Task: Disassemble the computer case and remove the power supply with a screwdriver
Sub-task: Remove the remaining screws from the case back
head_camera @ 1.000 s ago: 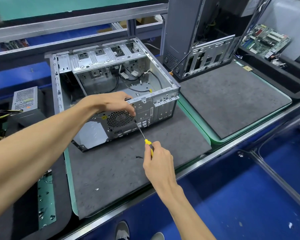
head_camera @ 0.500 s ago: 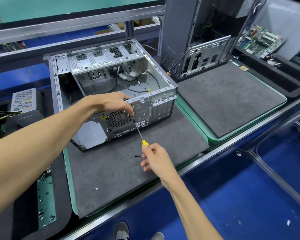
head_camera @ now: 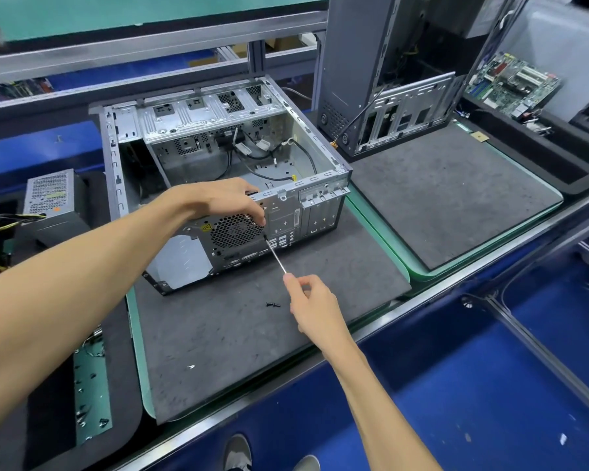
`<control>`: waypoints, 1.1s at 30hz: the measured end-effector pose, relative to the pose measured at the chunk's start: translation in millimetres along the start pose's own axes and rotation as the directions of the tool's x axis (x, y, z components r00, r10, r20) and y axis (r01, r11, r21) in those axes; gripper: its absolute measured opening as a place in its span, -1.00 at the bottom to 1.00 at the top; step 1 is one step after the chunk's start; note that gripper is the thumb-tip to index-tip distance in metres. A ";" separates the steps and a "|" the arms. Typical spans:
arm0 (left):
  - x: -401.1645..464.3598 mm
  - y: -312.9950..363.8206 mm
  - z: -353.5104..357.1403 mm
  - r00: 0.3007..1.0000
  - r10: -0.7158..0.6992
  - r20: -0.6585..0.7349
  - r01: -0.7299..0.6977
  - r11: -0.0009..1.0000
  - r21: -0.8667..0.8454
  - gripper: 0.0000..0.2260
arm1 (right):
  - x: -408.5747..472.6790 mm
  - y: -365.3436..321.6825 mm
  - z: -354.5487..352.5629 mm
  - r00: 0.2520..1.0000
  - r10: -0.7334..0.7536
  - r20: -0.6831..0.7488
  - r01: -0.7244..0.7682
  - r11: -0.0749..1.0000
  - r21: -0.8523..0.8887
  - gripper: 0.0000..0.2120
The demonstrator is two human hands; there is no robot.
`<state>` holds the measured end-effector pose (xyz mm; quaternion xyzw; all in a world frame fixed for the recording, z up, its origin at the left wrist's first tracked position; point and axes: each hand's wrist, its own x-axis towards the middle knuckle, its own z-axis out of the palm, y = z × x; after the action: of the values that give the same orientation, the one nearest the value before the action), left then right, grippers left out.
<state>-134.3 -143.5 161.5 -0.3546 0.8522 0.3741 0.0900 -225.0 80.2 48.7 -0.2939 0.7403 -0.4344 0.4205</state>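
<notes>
Computer case (head_camera: 218, 171) lies open on its side on the near-left grey mat (head_camera: 252, 334). Left hand (head_camera: 225, 198) grips the top edge of its rear panel above the fan grille (head_camera: 235, 229). Right hand (head_camera: 312, 300) is curled round the screwdriver (head_camera: 275, 256), tip at the grille's right edge. Two loose black screws (head_camera: 272, 304) lie just left of the right hand. A power supply (head_camera: 53, 198) sits far left, off the mat.

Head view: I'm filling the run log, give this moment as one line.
right hand grips screwdriver | tip at case rear panel | left hand holds case rim | loose screws on mat
</notes>
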 end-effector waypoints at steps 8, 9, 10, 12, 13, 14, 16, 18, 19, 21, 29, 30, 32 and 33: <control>-2.7 2.8 1.4 1.000 -0.002 -0.016 0.002 1.000 0.003 -0.69 | -7.5 9.7 -4.1 0.998 -0.065 0.016 0.063 0.996 0.062 -0.77; -2.9 2.9 1.5 1.000 0.000 -0.017 0.000 1.000 -0.001 -0.70 | -10.6 13.3 -7.8 0.997 -0.083 0.006 0.082 0.996 0.041 -0.80; -3.2 3.0 1.3 1.000 0.000 -0.019 0.000 1.000 -0.006 -0.71 | -13.3 18.4 -12.1 0.995 -0.100 -0.019 0.100 0.995 0.025 -0.84; -3.4 2.6 1.5 1.000 -0.005 -0.026 0.004 1.000 -0.021 -0.70 | -20.5 24.7 -20.6 0.992 -0.118 -0.046 0.121 0.991 0.065 -0.81; -3.0 3.3 1.7 1.000 -0.006 -0.026 0.005 1.000 -0.028 -0.69 | -22.5 24.9 -23.2 0.994 -0.105 -0.042 0.110 0.986 0.127 -0.79; -2.9 3.2 1.9 1.000 -0.005 -0.027 0.004 0.999 -0.037 -0.70 | -22.6 21.4 -22.7 0.996 -0.086 -0.030 0.090 0.973 0.211 -0.79; -2.6 3.3 2.2 1.000 0.005 -0.027 -0.006 0.999 -0.045 -0.76 | -16.9 7.5 -13.0 0.999 -0.029 -0.026 0.037 0.923 0.382 -0.84; -2.6 2.5 2.3 1.000 0.008 -0.025 -0.009 0.999 -0.049 -0.84 | -4.3 -7.4 6.0 0.995 0.080 -0.053 -0.038 0.838 0.544 -0.89; -3.1 2.6 2.5 1.000 0.009 -0.025 -0.010 0.999 -0.050 -0.86 | 3.5 -14.5 16.1 0.986 0.149 -0.069 -0.078 0.793 0.604 -0.92; -3.5 3.3 2.5 1.000 0.006 -0.028 -0.007 0.999 -0.053 -0.83 | 20.4 -28.4 32.7 0.957 0.276 -0.083 -0.153 0.730 0.666 -0.93; -2.1 3.5 2.5 0.999 -0.011 -0.038 0.010 1.000 -0.030 -0.50 | 55.1 -48.5 58.2 0.907 0.421 -0.011 -0.285 0.633 0.719 -0.78; -1.7 3.4 2.5 0.999 -0.014 -0.039 0.013 1.000 -0.025 -0.50 | 56.4 -48.3 58.0 0.905 0.425 0.002 -0.287 0.608 0.740 -0.78; -1.4 3.0 2.5 0.999 -0.017 -0.040 0.016 1.000 -0.023 -0.48 | 58.6 -47.9 57.4 0.910 0.412 0.040 -0.286 0.557 0.780 -0.77; -1.3 2.9 2.5 0.999 -0.018 -0.041 0.017 1.000 -0.022 -0.46 | 58.7 -47.9 56.8 0.914 0.401 0.062 -0.289 0.537 0.792 -0.78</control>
<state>-135.6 -139.7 162.0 -0.3708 0.8466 0.3751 0.0717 -199.6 -10.9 54.5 0.1015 0.5416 -0.6404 0.5351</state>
